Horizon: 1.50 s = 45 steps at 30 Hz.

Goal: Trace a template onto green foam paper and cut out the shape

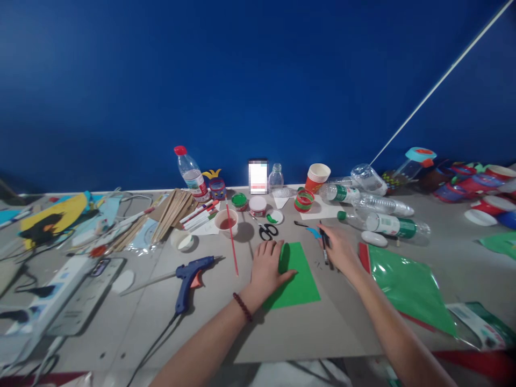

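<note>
My left hand [269,264] lies flat and open on the left edge of a green paper sheet [300,279], which rests on a grey board [306,333] in front of me. A dark beaded bracelet circles that wrist. My right hand [341,248] is closed around a dark pen [324,248], just right of the sheet's top corner, with the pen tip pointing down toward the board. Black scissors [267,231] lie just beyond my left hand. A small blue scrap [313,232] sits near my right hand's fingers.
A blue glue gun [192,273] lies at left beside a red stick [232,239] leaning in a cup. Markers, wooden sticks, paint pots, paper cups [317,177] and several plastic bottles [382,207] crowd the back. A pack of green sheets [407,285] lies right; a power strip [48,301] left.
</note>
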Motion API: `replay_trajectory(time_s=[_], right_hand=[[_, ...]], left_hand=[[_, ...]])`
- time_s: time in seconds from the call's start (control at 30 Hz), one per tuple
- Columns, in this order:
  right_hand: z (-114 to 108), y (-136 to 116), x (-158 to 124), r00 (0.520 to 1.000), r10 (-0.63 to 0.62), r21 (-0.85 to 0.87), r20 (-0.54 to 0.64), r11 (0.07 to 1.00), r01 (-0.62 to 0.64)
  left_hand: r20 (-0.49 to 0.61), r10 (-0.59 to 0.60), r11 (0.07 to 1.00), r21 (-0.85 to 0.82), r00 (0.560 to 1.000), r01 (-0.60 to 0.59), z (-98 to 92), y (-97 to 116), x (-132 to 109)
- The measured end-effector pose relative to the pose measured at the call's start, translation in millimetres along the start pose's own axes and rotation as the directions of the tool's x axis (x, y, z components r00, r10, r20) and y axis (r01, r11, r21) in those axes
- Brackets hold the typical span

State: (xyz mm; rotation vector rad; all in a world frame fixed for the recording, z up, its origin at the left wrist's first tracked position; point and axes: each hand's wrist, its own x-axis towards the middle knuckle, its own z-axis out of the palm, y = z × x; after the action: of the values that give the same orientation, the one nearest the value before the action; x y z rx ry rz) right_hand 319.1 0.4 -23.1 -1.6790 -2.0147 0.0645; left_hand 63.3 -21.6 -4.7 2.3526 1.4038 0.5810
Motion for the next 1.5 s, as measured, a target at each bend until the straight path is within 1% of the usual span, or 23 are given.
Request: replay_trajectory(time_s=[0.07,0.13,0.2,0.23,0.3,0.4,0.43,0.5,0.57,0.63,0.73,0.8,0.87,0.93,1.03,1.13,1.2,1.3,1.37,1.5], right_hand=[[-4,-10,3,0.993,-0.062,-0.023,0.098,0.998,0.065],[-10,-21,7,0.974,-0.117,-0.025,0.194,0.992,0.124],[-15,-30,14,0.96,-0.124,-0.031,0.249,0.99,0.136],[-18,-34,19,0.961,-0.103,-0.05,0.255,0.992,0.119],[-22,-38,29,0.973,-0.035,-0.117,0.23,0.991,0.063],[-23,-35,42,0.984,0.073,-0.202,0.163,0.979,-0.039],[-23,-33,46,0.983,0.103,-0.201,0.149,0.977,-0.072],[-21,-28,50,0.983,0.139,-0.138,0.118,0.983,-0.122],[-18,-24,50,0.99,0.107,-0.021,0.092,0.994,-0.106],[-13,-23,48,0.996,0.05,0.059,0.072,0.997,-0.054],[-1,-22,47,0.999,0.017,0.031,0.046,0.999,-0.019],[9,-21,47,0.999,0.024,-0.001,0.031,1.0,-0.024],[15,-23,48,0.998,0.049,0.012,0.032,0.999,-0.049],[15,-27,46,0.996,0.078,0.061,0.033,0.995,-0.08],[3,-40,37,0.995,0.078,0.199,0.067,0.976,-0.09],[-13,-55,21,0.985,0.001,0.379,0.172,0.923,-0.068],[-18,-63,10,0.976,-0.047,0.483,0.214,0.873,-0.064],[-17,-70,-3,0.974,-0.074,0.607,0.215,0.791,-0.074],[-16,-72,-7,0.973,-0.062,0.696,0.222,0.709,-0.113],[-21,-74,-10,0.958,0.045,0.815,0.283,0.515,-0.265]], left_hand=[[-0.005,0.001,1.0,-0.017,1.0,-0.002,1.3,-1,0],[-0.016,-0.003,0.999,-0.033,1.0,0.003,2.7,-2,-1],[-0.029,-0.005,0.999,-0.032,1.0,0.004,3.3,-2,-1],[-0.03,0.0,1.0,-0.023,1.0,-0.001,3.2,-2,-2],[-0.02,0.02,1.0,0.002,1.0,-0.02,2.5,-1,-2],[0.008,0.051,0.998,0.032,0.999,-0.051,1.2,-1,-3],[0.011,0.06,0.998,0.033,0.998,-0.06,1.1,-2,-3],[0.006,0.084,0.996,0.024,0.996,-0.084,1.6,-3,-3],[-0.009,0.108,0.994,0.01,0.994,-0.108,2.5,-4,-3],[-0.015,0.121,0.993,0.003,0.993,-0.121,3.4,-4,-3],[0.002,0.128,0.992,0.011,0.992,-0.128,3.7,-3,-3],[0.015,0.133,0.991,0.009,0.991,-0.134,3.2,-1,-3],[0.012,0.131,0.991,-0.011,0.991,-0.13,2.5,0,-3],[-0.013,0.12,0.991,-0.059,0.993,-0.12,2.1,0,-2],[-0.1,0.081,0.978,-0.185,0.992,-0.099,2.5,-2,-1],[-0.166,0.03,0.948,-0.308,0.986,-0.081,3.3,-5,0],[-0.156,0.063,0.93,-0.349,0.986,-0.114,3.1,-6,0],[-0.118,0.14,0.902,-0.394,0.983,-0.176,0.9,-6,-1],[-0.125,0.124,0.88,-0.444,0.984,-0.167,-1.0,-4,-2],[-0.183,0.009,0.813,-0.571,0.983,-0.113,-2.3,-1,-2]])
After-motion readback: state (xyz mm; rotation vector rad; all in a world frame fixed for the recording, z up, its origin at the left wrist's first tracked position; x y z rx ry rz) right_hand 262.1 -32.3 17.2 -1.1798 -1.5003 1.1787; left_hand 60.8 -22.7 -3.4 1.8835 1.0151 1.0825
